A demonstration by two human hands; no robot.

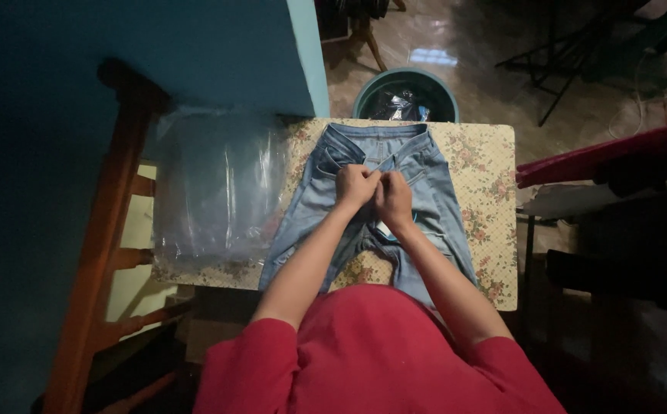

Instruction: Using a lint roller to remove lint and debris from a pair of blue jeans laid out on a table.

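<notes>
A pair of light blue jeans (pixel 433 201) lies flat on a table with a floral cloth (pixel 491 165), waistband away from me. My left hand (pixel 356 185) and my right hand (pixel 394 198) are side by side at the fly, fingers closed on the denim there. A small white tag shows just below my right hand. My red sleeves fill the bottom of the view.
Clear plastic bags (pixel 214 188) lie on the table's left part. A wooden chair frame (pixel 107 230) stands at the left beside a teal wall. A green bin (pixel 406 92) with dark contents sits beyond the table. Dark red furniture is at the right.
</notes>
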